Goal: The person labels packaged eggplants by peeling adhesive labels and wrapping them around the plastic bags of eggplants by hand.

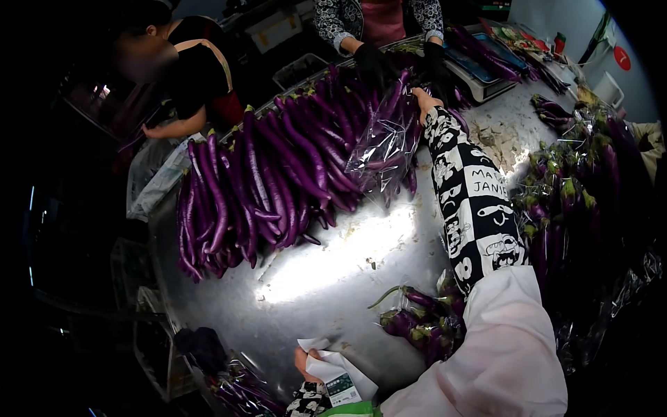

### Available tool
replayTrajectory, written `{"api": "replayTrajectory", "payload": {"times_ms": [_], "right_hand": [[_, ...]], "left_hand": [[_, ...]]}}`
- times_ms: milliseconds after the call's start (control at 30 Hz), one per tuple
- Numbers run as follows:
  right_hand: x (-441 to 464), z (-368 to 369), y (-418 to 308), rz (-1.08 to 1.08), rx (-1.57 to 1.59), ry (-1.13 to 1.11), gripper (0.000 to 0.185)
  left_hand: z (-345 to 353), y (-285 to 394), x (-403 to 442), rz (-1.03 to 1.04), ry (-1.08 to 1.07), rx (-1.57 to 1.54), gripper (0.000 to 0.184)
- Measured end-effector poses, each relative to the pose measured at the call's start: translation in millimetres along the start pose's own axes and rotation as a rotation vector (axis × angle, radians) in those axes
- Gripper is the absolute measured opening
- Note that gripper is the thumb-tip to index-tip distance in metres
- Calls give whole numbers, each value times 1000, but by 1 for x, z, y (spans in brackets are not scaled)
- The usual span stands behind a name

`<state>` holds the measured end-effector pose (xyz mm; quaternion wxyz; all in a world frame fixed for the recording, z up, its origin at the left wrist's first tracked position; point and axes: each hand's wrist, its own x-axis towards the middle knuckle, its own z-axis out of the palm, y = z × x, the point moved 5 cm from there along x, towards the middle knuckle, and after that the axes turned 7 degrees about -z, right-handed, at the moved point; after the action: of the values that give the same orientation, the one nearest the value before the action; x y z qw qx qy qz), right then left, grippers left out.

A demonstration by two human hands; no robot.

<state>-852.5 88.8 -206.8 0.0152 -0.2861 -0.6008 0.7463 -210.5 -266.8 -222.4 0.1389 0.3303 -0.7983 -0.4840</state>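
Note:
Long purple eggplants [288, 167] lie in a broad row across the metal table. At the far end of my outstretched arm, my right hand [426, 104] grips the upper part of a clear plastic bag of eggplants [384, 142]; its fingertips are partly hidden. Low in the view, close to my body, my left hand [307, 364] is closed on a strip of white labels [342, 377] with printing and a square code. A co-worker's black-gloved hands [375, 64] are beside the same bag, across the table.
Bagged eggplants [566, 201] are piled at the right, and more bagged eggplants [420, 321] lie near my sleeve. A scale [484, 87] stands at the back right. Another person [198, 76] is at the left, near a white plastic bag [156, 184].

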Motion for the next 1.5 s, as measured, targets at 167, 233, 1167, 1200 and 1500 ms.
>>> {"api": "replayTrajectory", "payload": {"times_ms": [167, 233, 1167, 1200, 1500], "right_hand": [[-60, -3, -16, -5, 126, -54, 69], [-69, 2, -10, -13, 270, -97, 75], [-625, -306, 116, -1198, -1356, -180, 48], [-635, -302, 117, -1194, -1362, -186, 48], [-665, -287, 133, -964, -1605, -317, 88]], "left_hand": [[0, 0, 1, 14, -7, -10, 23], [0, 0, 2, 33, -12, -8, 23], [-104, 123, -88, 44, -611, -1103, 26], [-110, 128, -98, 89, -640, -1081, 27], [-133, 134, -160, 272, -684, -1073, 36]]}}
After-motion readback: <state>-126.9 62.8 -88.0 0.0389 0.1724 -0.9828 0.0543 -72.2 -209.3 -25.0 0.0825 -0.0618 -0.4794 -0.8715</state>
